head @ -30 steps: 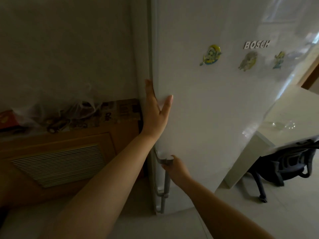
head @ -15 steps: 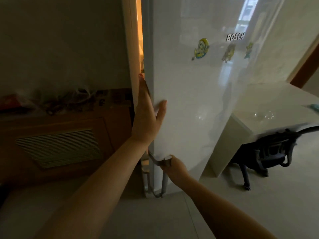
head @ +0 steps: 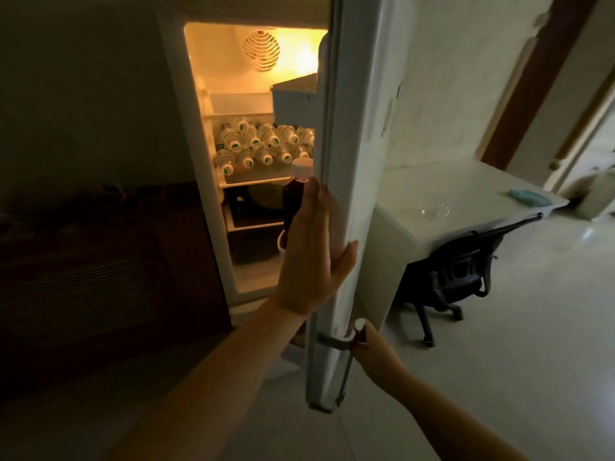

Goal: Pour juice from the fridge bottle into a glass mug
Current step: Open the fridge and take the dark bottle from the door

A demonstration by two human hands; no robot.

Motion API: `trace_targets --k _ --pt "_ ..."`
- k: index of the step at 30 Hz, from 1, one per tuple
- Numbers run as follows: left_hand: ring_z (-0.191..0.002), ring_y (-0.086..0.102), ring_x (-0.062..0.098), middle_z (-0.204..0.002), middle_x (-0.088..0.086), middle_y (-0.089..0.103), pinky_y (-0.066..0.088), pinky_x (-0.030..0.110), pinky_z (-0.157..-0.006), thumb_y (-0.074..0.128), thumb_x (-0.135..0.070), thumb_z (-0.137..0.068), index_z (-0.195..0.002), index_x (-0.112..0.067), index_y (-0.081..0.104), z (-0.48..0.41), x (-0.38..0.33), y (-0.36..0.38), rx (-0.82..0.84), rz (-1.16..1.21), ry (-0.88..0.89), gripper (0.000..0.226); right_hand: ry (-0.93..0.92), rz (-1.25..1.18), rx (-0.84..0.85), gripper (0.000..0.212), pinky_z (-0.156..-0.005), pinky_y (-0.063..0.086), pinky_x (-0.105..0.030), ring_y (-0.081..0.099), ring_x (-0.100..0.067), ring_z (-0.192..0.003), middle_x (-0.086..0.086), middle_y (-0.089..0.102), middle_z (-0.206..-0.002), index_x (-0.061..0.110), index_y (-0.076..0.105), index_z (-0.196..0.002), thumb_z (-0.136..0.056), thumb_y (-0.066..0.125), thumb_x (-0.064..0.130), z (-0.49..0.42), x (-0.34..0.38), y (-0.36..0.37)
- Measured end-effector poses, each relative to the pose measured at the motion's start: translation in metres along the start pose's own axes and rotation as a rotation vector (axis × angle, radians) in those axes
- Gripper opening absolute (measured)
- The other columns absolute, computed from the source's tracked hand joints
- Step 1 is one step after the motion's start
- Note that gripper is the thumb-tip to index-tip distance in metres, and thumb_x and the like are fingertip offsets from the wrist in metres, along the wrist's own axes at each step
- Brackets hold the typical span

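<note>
The white fridge door (head: 359, 128) stands swung open, seen edge-on, with the lit fridge interior (head: 253, 94) behind it. My left hand (head: 309, 247) lies flat on the door's edge, fingers straight, thumb on the outer face. My right hand (head: 366, 341) grips the grey door handle (head: 332, 342) low on the door. A dark red juice bottle (head: 292, 201) with a white cap stands in the door shelf, partly behind my left fingers. A clear glass mug (head: 434, 211) sits on the white table (head: 466, 188) to the right.
Several small white bottles (head: 259, 144) lie stacked on a fridge shelf. A dark drawer (head: 253, 227) sits below them. A black office chair (head: 449, 277) stands under the table. A wooden cabinet (head: 100, 261) stands left of the fridge. A blue cloth (head: 527, 196) lies on the table.
The fridge door has swung from nearly closed to wide open, revealing the lit interior and the juice bottle. Both hands stayed on the door and moved with it.
</note>
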State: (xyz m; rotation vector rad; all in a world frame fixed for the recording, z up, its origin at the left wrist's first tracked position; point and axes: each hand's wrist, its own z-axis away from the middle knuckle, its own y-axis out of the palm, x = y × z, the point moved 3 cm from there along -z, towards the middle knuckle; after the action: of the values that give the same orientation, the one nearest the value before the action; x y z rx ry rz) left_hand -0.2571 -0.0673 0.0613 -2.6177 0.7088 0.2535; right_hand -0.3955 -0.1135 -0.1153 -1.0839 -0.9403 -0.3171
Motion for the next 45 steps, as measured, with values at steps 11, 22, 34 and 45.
trace_targets --k 11,22,34,45 --pt "-0.144 0.007 0.029 -0.156 0.008 0.004 0.018 0.053 -0.114 0.063 -0.035 -0.088 -0.148 -0.016 0.000 -0.009 -0.098 0.085 0.177 0.001 0.168 0.088 0.121 -0.048 -0.230 0.022 -0.095 0.036 -0.028 0.047 -0.009 -0.106 0.008 0.051 -0.113 0.030 0.047 -0.118 -0.096 0.047 0.032 0.058 -0.053 -0.103" --pt "-0.145 0.001 0.028 -0.157 0.011 0.006 0.008 0.056 -0.114 0.054 -0.029 -0.091 -0.147 -0.013 0.008 -0.007 -0.134 0.129 0.379 -0.054 0.314 0.074 -0.178 -0.559 -0.585 0.089 -0.079 0.051 -0.023 0.053 -0.016 -0.103 -0.001 0.050 -0.113 0.014 0.037 -0.129 -0.064 0.068 0.066 0.076 -0.041 -0.156" --pt "-0.141 0.021 0.022 -0.151 0.006 0.027 0.026 0.043 -0.112 0.046 -0.040 -0.092 -0.143 -0.019 0.028 -0.013 -0.056 0.109 0.378 0.076 0.202 0.058 -0.003 -0.436 -0.925 0.026 -0.069 0.055 -0.048 0.061 -0.030 -0.089 -0.009 0.058 -0.094 0.025 0.051 -0.095 -0.085 0.047 0.049 0.054 -0.045 -0.204" --pt "-0.137 0.029 0.026 -0.149 0.005 0.032 0.028 0.051 -0.111 0.057 -0.059 -0.081 -0.147 -0.020 0.017 -0.046 -0.054 0.153 0.502 0.182 -0.060 0.086 0.122 -0.427 -0.955 0.075 -0.079 0.055 -0.052 0.062 -0.031 -0.093 -0.014 0.062 -0.103 0.018 0.052 -0.108 -0.063 0.052 0.078 0.040 -0.065 -0.229"
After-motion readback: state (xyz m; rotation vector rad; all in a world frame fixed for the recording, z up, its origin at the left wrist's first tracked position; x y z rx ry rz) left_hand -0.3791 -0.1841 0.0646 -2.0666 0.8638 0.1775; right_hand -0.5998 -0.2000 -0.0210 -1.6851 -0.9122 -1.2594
